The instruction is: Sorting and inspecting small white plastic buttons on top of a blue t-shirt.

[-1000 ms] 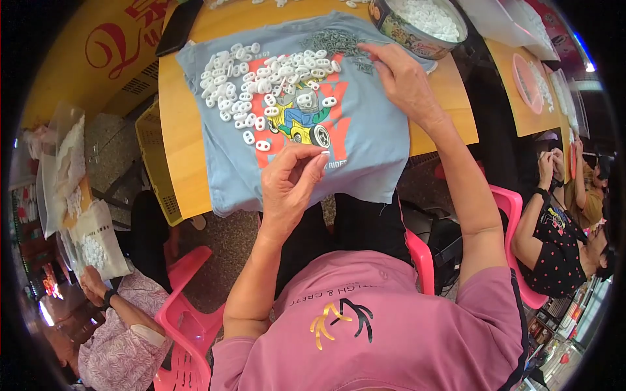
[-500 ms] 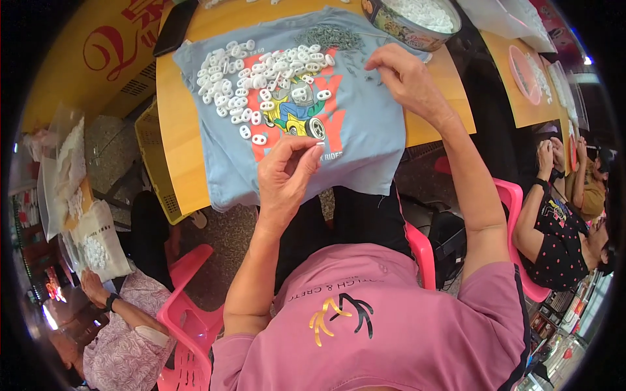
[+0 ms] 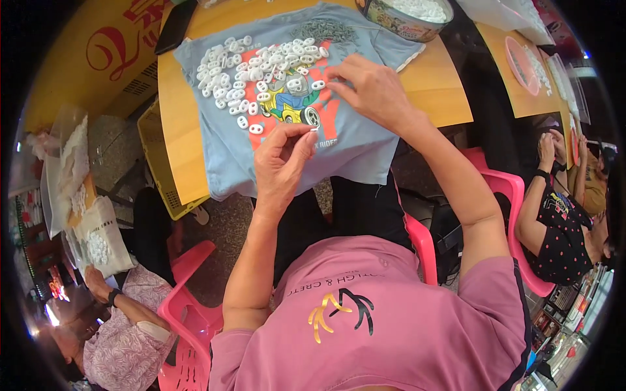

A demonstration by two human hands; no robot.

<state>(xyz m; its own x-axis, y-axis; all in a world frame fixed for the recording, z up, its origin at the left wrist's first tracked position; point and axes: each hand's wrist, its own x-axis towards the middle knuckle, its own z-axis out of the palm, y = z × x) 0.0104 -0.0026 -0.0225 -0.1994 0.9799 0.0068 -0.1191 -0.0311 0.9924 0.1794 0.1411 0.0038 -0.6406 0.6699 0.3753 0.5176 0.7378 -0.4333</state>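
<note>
My left hand [image 3: 280, 156] is closed in a pinch at the near part of a blue-grey printed shirt [image 3: 235, 163]. A sliver of a small white plastic piece [image 3: 314, 130] shows at its fingertips. My right hand [image 3: 372, 91] is farther right, over the shirt, thumb and forefinger drawn together; whatever they hold is too small to make out. Just left of those fingertips lies a loose white oval piece with two holes [image 3: 318, 85]. Many such white pieces [image 3: 225, 72] are spread over the shirt's left and middle. Behind them is a heap of tiny dark grey parts [image 3: 324, 31].
The shirt lies on a yellow-orange table [image 3: 443, 91]. A round tin [image 3: 407, 18] of white pieces stands at the back right, and a dark phone-like slab [image 3: 176, 27] at the back left. A yellow crate [image 3: 158, 163] is beside the table. People sit on pink chairs [image 3: 186, 313] on both sides.
My right hand has moved left and nearer, from beside the dark parts toward the white pieces and my left hand. My left hand keeps its pinch. The view has shifted slightly.
</note>
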